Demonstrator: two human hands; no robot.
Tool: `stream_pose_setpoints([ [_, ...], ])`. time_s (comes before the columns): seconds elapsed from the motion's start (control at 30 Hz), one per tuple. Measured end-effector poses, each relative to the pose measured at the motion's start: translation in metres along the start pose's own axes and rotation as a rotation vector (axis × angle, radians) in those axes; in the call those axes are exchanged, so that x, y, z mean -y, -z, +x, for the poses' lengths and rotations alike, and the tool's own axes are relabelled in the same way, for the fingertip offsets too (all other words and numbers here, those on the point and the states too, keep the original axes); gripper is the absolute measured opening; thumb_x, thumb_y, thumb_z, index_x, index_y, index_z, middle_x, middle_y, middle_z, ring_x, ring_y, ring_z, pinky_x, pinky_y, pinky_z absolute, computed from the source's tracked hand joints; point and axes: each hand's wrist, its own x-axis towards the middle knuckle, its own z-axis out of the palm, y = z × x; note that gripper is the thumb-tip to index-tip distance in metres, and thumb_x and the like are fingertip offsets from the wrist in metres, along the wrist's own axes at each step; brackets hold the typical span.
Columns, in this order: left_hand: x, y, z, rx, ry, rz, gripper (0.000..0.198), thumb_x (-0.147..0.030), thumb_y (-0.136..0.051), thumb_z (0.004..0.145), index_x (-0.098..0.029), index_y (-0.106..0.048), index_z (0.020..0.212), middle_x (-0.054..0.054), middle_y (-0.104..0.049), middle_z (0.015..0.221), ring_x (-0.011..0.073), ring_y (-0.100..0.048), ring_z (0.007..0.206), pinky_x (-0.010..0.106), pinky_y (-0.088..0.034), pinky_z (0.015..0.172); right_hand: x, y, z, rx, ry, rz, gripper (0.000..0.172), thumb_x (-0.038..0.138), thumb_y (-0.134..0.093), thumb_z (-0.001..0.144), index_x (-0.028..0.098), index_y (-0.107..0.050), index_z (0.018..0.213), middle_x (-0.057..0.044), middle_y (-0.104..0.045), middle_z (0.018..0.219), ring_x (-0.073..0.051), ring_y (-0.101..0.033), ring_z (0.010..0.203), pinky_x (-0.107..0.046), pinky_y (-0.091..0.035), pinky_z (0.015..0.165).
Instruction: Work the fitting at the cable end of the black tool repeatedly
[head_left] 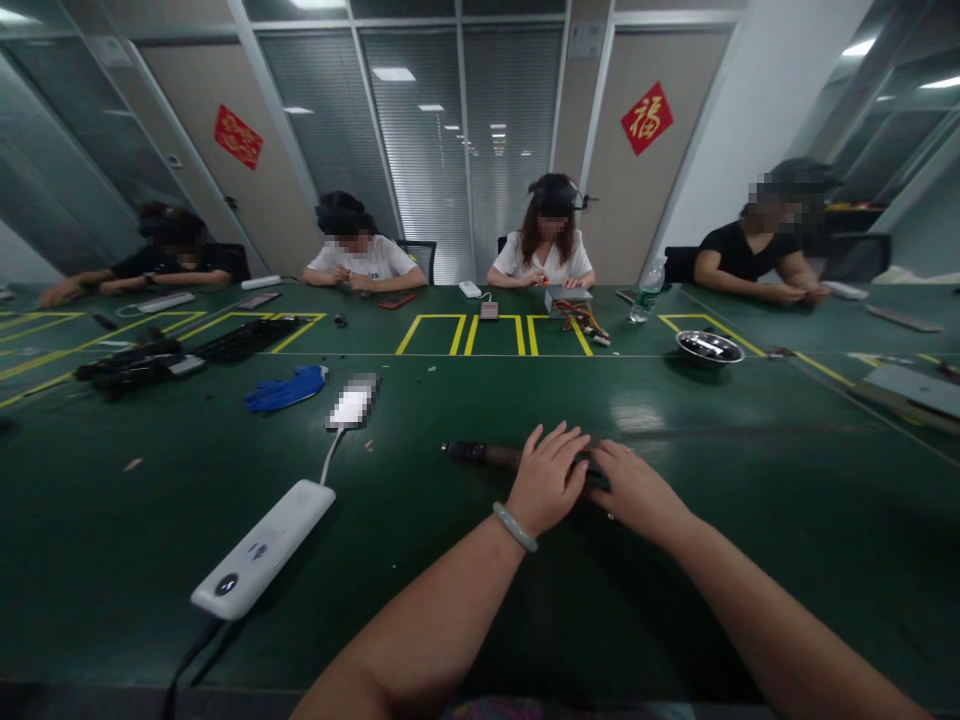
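A long, dark, rod-like object (pixel 499 455) lies on the green table, with a black ribbed end and small tip pointing left; its exact kind is not clear. My left hand (pixel 551 475), with a pale green bangle at the wrist, rests over its middle with fingers stretched out and slightly apart. Close beside it, my right hand (pixel 634 490) reaches in from the right with a ring on one finger. Its fingers are extended and slightly bent at the object's other end. Both hands hide most of that right part.
Left of my arms, a white power bank (pixel 266 550) is cabled to a phone (pixel 352 402). Beyond lie a blue glove (pixel 286 388), black gear (pixel 139 365), a metal bowl (pixel 709 348), a plastic bottle (pixel 648 290) and wires (pixel 585 320). Several people sit across the table.
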Motion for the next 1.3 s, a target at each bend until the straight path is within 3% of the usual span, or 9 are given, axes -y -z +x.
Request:
stream_pose_setpoints([
  [0.17, 0.004, -0.011, -0.001, 0.126, -0.037, 0.002, 0.029, -0.031, -0.045, 0.094, -0.026, -0.060, 0.118, 0.001, -0.061, 0.125, 0.0163, -0.051, 0.121, 0.038, -0.033, 0.108, -0.024, 0.032, -0.038, 0.316, -0.240, 0.068, 0.026, 0.049, -0.063, 0.076, 0.024, -0.067, 0.084, -0.004, -0.064, 0.083, -0.019, -0.059, 0.069, -0.029, -0.041, 0.060],
  [0.3, 0.004, -0.012, -0.003, 0.186, -0.077, 0.013, 0.023, -0.030, -0.053, 0.089, -0.024, -0.065, 0.108, 0.003, -0.062, 0.121, 0.0191, -0.054, 0.114, 0.039, -0.038, 0.102, -0.026, 0.032, -0.052, 0.400, -0.185, 0.163, 0.012, 0.036, -0.065, 0.075, 0.025, -0.068, 0.074, -0.002, -0.065, 0.079, -0.016, -0.059, 0.066, -0.026, -0.037, 0.057],
  [0.43, 0.005, -0.009, -0.002, 0.220, -0.102, 0.039, 0.026, -0.025, -0.057, 0.085, -0.024, -0.062, 0.110, 0.003, -0.060, 0.124, 0.0193, -0.052, 0.115, 0.038, -0.039, 0.101, -0.028, 0.026, -0.047, 0.417, -0.231, 0.351, 0.017, 0.038, -0.060, 0.080, 0.024, -0.068, 0.077, 0.000, -0.065, 0.075, -0.014, -0.059, 0.063, -0.024, -0.039, 0.055],
  [0.53, 0.005, -0.010, 0.000, 0.242, -0.095, 0.062, 0.026, -0.020, -0.058, 0.083, -0.023, -0.061, 0.109, 0.003, -0.060, 0.122, 0.0195, -0.052, 0.114, 0.037, -0.039, 0.101, -0.032, 0.021, -0.034, 0.344, -0.331, 0.570, 0.028, 0.046, -0.058, 0.081, 0.020, -0.066, 0.084, 0.001, -0.063, 0.067, -0.013, -0.057, 0.057, -0.024, -0.042, 0.054],
  [0.63, 0.005, -0.012, 0.003, 0.250, -0.085, 0.073, 0.022, -0.017, -0.058, 0.083, -0.022, -0.061, 0.105, 0.003, -0.062, 0.115, 0.0201, -0.055, 0.109, 0.037, -0.041, 0.097, -0.034, 0.014, -0.018, 0.117, -0.341, 0.707, 0.033, 0.049, -0.056, 0.081, 0.017, -0.064, 0.082, 0.001, -0.060, 0.064, -0.012, -0.054, 0.057, -0.024, -0.044, 0.056],
  [0.8, 0.004, -0.017, 0.006, 0.248, -0.069, 0.090, 0.018, -0.017, -0.058, 0.084, -0.023, -0.061, 0.101, 0.002, -0.063, 0.107, 0.0190, -0.057, 0.102, 0.035, -0.043, 0.091, -0.037, -0.007, -0.002, -0.120, -0.372, 0.698, 0.030, 0.046, -0.058, 0.081, 0.018, -0.067, 0.088, -0.002, -0.068, 0.079, -0.014, -0.059, 0.068, -0.024, -0.045, 0.059],
  [0.93, 0.005, -0.020, 0.007, 0.240, -0.057, 0.089, 0.016, -0.020, -0.057, 0.086, -0.024, -0.061, 0.102, 0.001, -0.064, 0.106, 0.0183, -0.058, 0.101, 0.035, -0.043, 0.092, -0.044, -0.017, -0.011, -0.100, -0.395, 0.609, 0.031, 0.044, -0.056, 0.083, 0.021, -0.070, 0.097, -0.003, -0.070, 0.087, -0.016, -0.062, 0.071, -0.025, -0.047, 0.059],
  [1.1, 0.007, -0.024, 0.010, 0.256, -0.019, 0.093, 0.018, -0.030, -0.059, 0.087, -0.024, -0.061, 0.104, 0.001, -0.065, 0.104, 0.0180, -0.059, 0.099, 0.033, -0.045, 0.087, -0.042, -0.014, -0.021, -0.086, -0.287, 0.462, 0.024, 0.039, -0.058, 0.083, 0.024, -0.072, 0.096, -0.003, -0.070, 0.092, -0.017, -0.062, 0.079, -0.029, -0.047, 0.072],
  [1.3, 0.010, -0.026, 0.011, 0.258, -0.014, 0.086, 0.015, -0.033, -0.060, 0.087, -0.024, -0.060, 0.100, 0.000, -0.065, 0.102, 0.0179, -0.059, 0.096, 0.033, -0.044, 0.085, -0.033, -0.009, -0.021, -0.074, -0.215, 0.331, 0.018, 0.034, -0.059, 0.082, 0.023, -0.071, 0.087, -0.001, -0.066, 0.080, -0.014, -0.058, 0.068, -0.026, -0.042, 0.062],
])
